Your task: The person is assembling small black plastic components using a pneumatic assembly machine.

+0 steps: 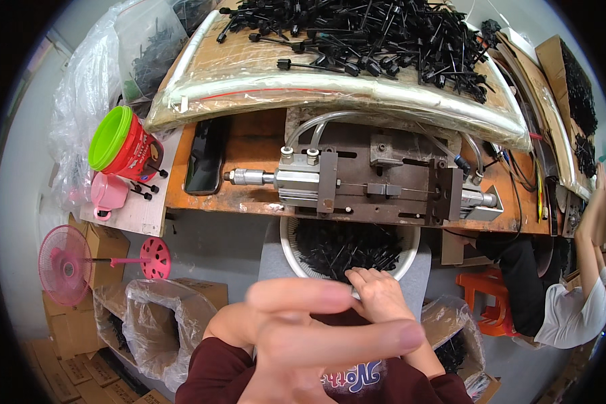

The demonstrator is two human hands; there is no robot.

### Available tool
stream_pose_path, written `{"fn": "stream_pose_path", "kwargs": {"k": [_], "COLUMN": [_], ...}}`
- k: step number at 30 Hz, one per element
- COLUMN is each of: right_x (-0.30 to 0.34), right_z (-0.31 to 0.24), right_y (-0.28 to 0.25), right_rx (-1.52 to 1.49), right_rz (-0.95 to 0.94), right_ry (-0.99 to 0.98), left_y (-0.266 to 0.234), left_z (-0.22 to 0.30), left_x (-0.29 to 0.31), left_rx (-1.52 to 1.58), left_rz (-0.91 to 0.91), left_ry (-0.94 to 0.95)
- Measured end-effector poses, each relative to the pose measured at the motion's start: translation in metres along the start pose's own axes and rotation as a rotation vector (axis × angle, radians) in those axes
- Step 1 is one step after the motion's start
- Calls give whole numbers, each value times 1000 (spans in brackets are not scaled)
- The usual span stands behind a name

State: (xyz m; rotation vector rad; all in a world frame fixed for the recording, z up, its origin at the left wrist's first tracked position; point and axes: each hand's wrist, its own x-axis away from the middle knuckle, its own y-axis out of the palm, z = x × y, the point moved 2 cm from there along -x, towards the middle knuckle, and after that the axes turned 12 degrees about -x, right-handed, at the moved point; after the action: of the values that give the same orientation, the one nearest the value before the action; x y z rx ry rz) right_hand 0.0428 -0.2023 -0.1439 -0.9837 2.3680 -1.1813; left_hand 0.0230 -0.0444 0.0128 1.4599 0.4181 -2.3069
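Large and blurred, close to the camera, my left hand [303,330] is raised with two fingers stretched to the right and a gap between them; nothing shows between them. My right hand [384,296] is lower, at the near edge of a white basket [290,252]. Its fingers are bent together there, and what they close on is hidden. Many black plastic parts [343,246] fill the basket. Just beyond, a metal fixture [357,182] with silver air cylinders [298,185] is mounted on the orange-brown workbench [256,141]. A small dark grey block [384,190] is on the fixture's middle.
Black stemmed parts [384,40] are heaped on a plastic-wrapped board [229,67] above the bench. At left are a phone [205,158], a red-green bucket [124,145], a pink cup [109,193] and a pink fan [65,264]. Another person [572,303] sits at right by an orange stool [485,299].
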Motion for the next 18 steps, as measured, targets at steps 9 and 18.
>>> {"fn": "stream_pose_path", "kwargs": {"k": [9, 18], "right_x": [5, 3], "right_z": [-9, -12], "right_y": [-13, -16], "right_rx": [-34, -44], "right_rz": [19, -12], "right_ry": [35, 27], "left_y": [-41, -42], "left_z": [-14, -20], "left_x": [23, -7], "left_rx": [-838, -638], "left_rz": [98, 97], "left_ry": [661, 747]}}
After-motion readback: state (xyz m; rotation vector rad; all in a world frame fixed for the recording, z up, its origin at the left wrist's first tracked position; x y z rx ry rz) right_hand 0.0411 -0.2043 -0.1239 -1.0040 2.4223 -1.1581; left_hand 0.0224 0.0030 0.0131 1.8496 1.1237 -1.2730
